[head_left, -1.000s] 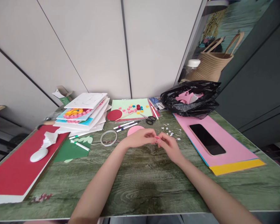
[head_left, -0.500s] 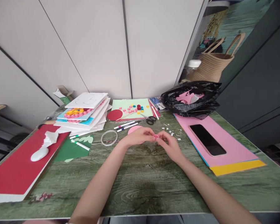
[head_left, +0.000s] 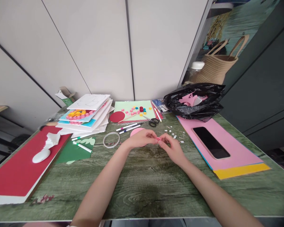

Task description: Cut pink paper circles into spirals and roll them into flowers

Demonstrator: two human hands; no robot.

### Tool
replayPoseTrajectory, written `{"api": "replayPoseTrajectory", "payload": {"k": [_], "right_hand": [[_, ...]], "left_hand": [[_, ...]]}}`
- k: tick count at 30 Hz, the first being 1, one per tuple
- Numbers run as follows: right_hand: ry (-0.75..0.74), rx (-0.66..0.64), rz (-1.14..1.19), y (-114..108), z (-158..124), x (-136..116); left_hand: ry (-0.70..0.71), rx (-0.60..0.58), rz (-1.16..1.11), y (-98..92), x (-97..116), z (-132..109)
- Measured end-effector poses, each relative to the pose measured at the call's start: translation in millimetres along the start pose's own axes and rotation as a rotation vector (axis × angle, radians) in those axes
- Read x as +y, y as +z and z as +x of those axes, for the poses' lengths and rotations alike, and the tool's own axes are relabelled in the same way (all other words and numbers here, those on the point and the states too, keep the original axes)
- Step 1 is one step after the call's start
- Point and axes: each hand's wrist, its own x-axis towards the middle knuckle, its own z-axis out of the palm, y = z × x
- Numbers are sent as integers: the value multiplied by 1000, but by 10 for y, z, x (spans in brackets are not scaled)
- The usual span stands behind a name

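My left hand (head_left: 142, 139) and my right hand (head_left: 171, 147) meet over the middle of the green wood-grain table (head_left: 142, 189). Both pinch a small pink paper coil (head_left: 158, 139) between their fingertips. Just behind my left hand lies a pink paper disc (head_left: 135, 132), partly hidden by the fingers. Small white paper scraps (head_left: 174, 135) are scattered beyond my right hand.
A tape ring (head_left: 111, 139), markers (head_left: 129, 127) and scissors (head_left: 150, 120) lie behind the hands. A light green sheet with paper coils (head_left: 133, 110), a stack of boards (head_left: 86, 115), a red board (head_left: 16, 170), a phone (head_left: 211, 142) on pink paper and a black bag (head_left: 195, 101) ring the area.
Both hands stay pinched on the pink coil with only slight finger movement; the view has shifted a little.
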Motion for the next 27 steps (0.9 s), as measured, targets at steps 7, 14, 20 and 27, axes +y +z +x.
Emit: {"api": "replayPoseTrajectory", "payload": {"k": [7,14,20,27], "right_hand": [[-23,13,-141,34,-6,40],[-9,19,-133,37,-4,32],[31,36,-125,48,10,79],[63,39,-130,87,20,194]], "left_hand": [[25,78,210,44,-114,41],[76,126,283,123,-169,71],[71,179,287,167,-213,110],[21,228,261,242,-263,163]]}}
